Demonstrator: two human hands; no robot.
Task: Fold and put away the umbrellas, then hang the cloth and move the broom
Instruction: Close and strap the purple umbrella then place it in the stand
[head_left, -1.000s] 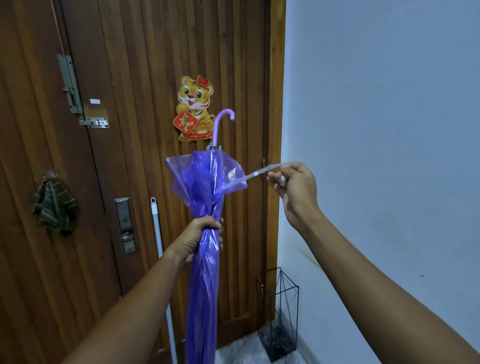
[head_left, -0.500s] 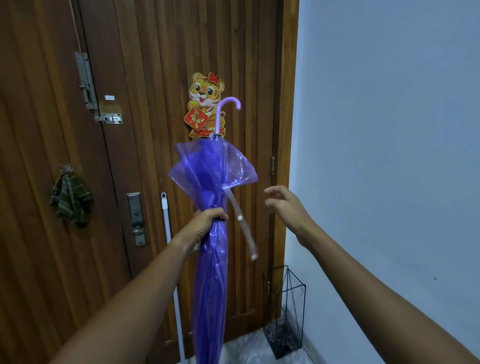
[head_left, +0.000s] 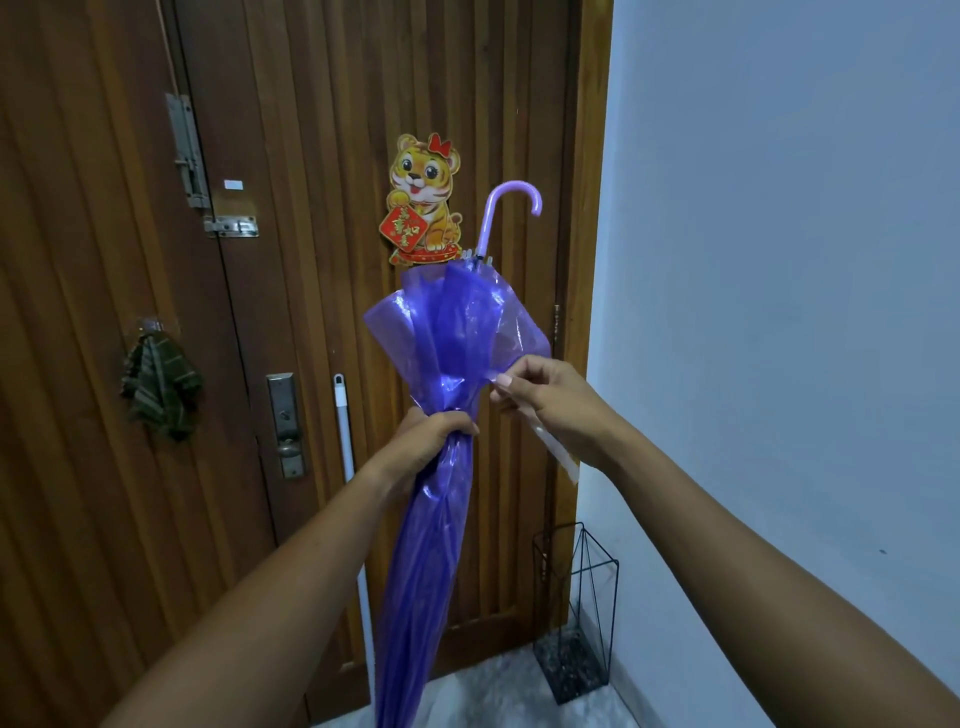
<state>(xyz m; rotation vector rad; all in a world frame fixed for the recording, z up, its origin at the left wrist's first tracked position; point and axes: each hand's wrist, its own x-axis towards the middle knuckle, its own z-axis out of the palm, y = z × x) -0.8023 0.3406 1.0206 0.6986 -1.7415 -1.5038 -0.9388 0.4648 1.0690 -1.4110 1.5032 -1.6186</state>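
Observation:
A translucent purple umbrella (head_left: 447, 332) is held upright in front of the wooden door, its curved handle (head_left: 506, 208) at the top. My left hand (head_left: 434, 434) grips the gathered canopy around its middle. My right hand (head_left: 540, 395) pinches the umbrella's clear closing strap (head_left: 558, 452) close to the canopy, and the strap's loose end hangs below my wrist. A dark checked cloth (head_left: 158, 384) hangs on a hook on the door at the left. A white broom handle (head_left: 345, 441) leans against the door behind my left forearm.
A black wire umbrella stand (head_left: 576, 613) sits on the floor in the corner between the door and the pale wall (head_left: 779, 312). The door carries a tiger decoration (head_left: 423, 200), a lock plate with a lever (head_left: 284, 423) and a latch (head_left: 231, 226).
My right hand let go of the strap, which fell beside the umbrella, then moved in to the canopy and now pinches the strap near its base. My left hand kept its grip.

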